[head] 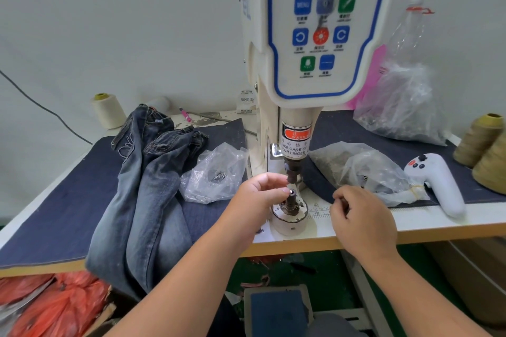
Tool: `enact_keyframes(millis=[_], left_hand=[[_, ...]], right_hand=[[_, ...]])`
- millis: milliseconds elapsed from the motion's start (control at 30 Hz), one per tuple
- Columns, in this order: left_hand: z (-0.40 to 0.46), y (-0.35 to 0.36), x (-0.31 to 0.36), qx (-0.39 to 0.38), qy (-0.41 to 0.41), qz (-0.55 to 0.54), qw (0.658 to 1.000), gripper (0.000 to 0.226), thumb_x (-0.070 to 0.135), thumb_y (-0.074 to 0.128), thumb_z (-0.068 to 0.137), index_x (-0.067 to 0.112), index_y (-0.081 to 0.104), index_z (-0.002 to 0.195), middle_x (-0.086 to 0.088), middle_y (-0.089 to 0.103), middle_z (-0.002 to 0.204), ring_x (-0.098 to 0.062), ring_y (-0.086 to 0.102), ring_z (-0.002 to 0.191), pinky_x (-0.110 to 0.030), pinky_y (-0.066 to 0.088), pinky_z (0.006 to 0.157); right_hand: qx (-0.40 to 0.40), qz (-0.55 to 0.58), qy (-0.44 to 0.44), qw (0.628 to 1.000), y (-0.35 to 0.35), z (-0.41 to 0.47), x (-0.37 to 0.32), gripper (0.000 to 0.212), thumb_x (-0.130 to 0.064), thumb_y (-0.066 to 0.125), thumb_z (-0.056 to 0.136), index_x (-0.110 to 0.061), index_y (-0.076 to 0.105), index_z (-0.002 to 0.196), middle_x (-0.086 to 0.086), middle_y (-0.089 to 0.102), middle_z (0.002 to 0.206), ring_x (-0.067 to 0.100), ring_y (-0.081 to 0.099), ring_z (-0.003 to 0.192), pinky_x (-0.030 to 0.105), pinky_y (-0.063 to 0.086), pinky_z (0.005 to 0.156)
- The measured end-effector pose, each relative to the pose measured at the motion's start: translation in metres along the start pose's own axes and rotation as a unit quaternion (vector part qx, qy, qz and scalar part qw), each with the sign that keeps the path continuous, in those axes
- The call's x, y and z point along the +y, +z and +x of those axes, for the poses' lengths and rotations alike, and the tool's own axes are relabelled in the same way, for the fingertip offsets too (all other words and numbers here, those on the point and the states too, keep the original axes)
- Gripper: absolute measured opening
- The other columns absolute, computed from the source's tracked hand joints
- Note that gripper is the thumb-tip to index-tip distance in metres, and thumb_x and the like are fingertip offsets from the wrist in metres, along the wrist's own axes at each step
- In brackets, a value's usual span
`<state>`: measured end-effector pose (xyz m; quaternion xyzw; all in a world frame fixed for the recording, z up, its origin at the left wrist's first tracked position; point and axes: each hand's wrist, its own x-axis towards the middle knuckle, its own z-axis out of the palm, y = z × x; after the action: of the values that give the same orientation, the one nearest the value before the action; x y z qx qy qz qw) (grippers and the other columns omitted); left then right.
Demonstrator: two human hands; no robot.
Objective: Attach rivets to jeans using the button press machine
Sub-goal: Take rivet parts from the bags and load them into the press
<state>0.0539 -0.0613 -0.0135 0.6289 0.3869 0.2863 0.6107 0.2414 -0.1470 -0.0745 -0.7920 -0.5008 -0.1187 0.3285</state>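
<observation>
Right now my left hand (258,194) sits at the lower die post (290,201), the short dark metal stub standing upright on the white round base (289,223) of the cream-and-blue button press machine (315,44). Its thumb and forefinger are drawn together at the post's top, where a small bright rivet piece (290,191) shows just off the fingertips; I judge they are seating it, though I cannot tell whether they grip it or only touch it. Directly above those fingertips hangs the dark upper punch (292,169), so the post's long axis and the punch's line run straight up and down, with the fingers in from the left side. My right hand (361,220) is to the right of the post, apart from it, fingers curled in toward the palm; whether they pinch another rivet I cannot tell. The faded blue denim jeans (147,186) lie heaped well to the left of my left fingers, draped over the table edge, not under the punch. So the left hand is much the nearer to them, and I judge the next move is a leftward reach to drag cloth over the post. A clear crumpled plastic bag (216,175) of small metal parts lies between the jeans and my left fingers.
</observation>
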Motion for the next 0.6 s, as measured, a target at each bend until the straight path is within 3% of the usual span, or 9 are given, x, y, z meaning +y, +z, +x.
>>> enact_keyframes(millis=[100,267,500,600], left_hand=[[0.001,0.001,0.001,0.009,-0.013,-0.007,1.000,0.015,0.017,0.067,0.090,0.032,0.069,0.092,0.020,0.070,0.073,0.006,0.061,0.068,-0.028,0.040,0.064],[0.004,0.003,0.002,0.020,-0.029,-0.011,0.999,0.016,0.016,0.069,0.083,0.030,0.069,0.090,0.011,0.069,0.078,-0.008,0.059,0.080,-0.027,0.041,0.065],[0.005,0.005,0.009,0.023,-0.051,-0.023,0.998,0.030,0.022,0.063,0.056,0.026,0.069,0.085,0.008,0.066,0.073,-0.010,0.058,0.079,-0.029,0.038,0.067],[0.005,0.005,0.010,0.020,-0.054,-0.013,0.998,0.032,0.022,0.061,0.054,0.024,0.069,0.086,0.005,0.065,0.074,-0.012,0.058,0.081,-0.030,0.039,0.068]], right_hand=[[0.002,-0.001,0.000,1.000,0.000,0.000,0.000,0.008,-0.013,0.066,0.084,-0.020,0.069,0.084,-0.010,0.061,0.072,0.009,0.052,0.064,0.016,0.029,0.051],[0.003,0.002,-0.001,1.000,0.000,0.000,0.000,0.008,-0.012,0.066,0.084,-0.020,0.068,0.084,-0.010,0.060,0.071,0.009,0.052,0.064,0.017,0.030,0.051],[0.003,0.002,0.000,1.000,0.000,0.000,-0.001,0.008,-0.012,0.065,0.084,-0.020,0.068,0.083,-0.010,0.060,0.070,0.009,0.052,0.063,0.019,0.033,0.051],[0.004,0.001,-0.002,1.000,-0.001,-0.001,-0.001,0.008,-0.012,0.066,0.083,-0.020,0.068,0.083,-0.010,0.059,0.070,0.008,0.051,0.063,0.017,0.030,0.051]])
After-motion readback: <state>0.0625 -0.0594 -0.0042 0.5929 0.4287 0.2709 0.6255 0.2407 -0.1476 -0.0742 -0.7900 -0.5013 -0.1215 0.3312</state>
